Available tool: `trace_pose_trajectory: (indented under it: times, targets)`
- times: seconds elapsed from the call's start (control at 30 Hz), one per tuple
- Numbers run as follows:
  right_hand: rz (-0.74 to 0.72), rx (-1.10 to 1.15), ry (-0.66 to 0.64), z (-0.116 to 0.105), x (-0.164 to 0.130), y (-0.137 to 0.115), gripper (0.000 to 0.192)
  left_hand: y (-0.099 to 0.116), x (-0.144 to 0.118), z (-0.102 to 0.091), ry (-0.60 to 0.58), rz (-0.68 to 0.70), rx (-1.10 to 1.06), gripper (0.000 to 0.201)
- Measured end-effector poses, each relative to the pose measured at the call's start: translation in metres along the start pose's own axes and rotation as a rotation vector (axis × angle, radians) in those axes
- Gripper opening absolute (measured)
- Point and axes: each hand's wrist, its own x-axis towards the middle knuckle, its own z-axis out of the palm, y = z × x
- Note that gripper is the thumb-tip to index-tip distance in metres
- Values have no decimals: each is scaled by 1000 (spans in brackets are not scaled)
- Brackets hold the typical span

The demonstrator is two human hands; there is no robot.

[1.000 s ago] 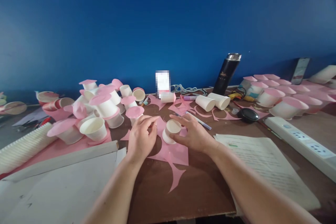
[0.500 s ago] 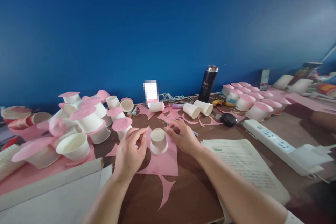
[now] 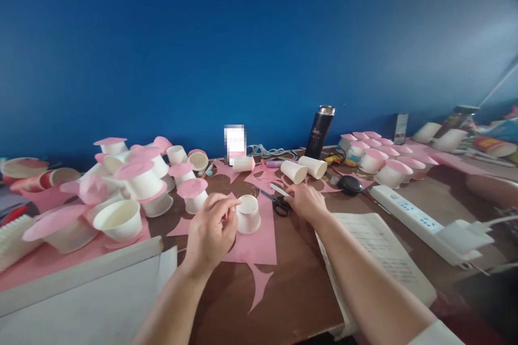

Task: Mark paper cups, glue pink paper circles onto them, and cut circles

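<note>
Paper cup [image 3: 248,214]: thin white paper, matt, smooth wall. Sheet under it [image 3: 259,237]: pink paper, matt, flat, clean cut edges. Scissors [image 3: 275,202]: bright metal blades, glossy black plastic handles. Table [image 3: 299,291]: brown wood-look top, smooth, slight sheen. Flask [image 3: 319,132]: black body, semi-gloss, polished metal cap. Power strip [image 3: 408,213]: white plastic, smooth, glossy. Printed sheets [image 3: 376,242]: plain white paper, matt. Board at near left [image 3: 81,291]: white card, matt, scuffed. Black round thing [image 3: 350,184]: shiny plastic. Wall [image 3: 202,54]: matt blue paint.
</note>
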Motion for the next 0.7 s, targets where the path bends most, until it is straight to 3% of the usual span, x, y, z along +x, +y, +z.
trace_pose_trajectory:
  times: [0.17,0.3,0.37,0.43,0.57,0.7]
  targets:
    - [3,29,-27,6,2,2,17,-3,0,1,-10,-23,-17,21]
    - [4,70,54,3,1,1,18,-5,-1,4,-22,-33,-20,23]
    - [-26,180,153,-2,0,-4,22,-6,-1,5,8,-45,-14,23]
    - [-132,494,198,-7,-4,-11,22,-6,0,5,53,-60,-6,23]
    - [-285,1171,-231,-13,-19,-27,32,-2,0,1,46,-80,-20,23]
    - [-382,1365,-395,-12,-35,-39,25,8,-2,-1,-168,-68,-92,27]
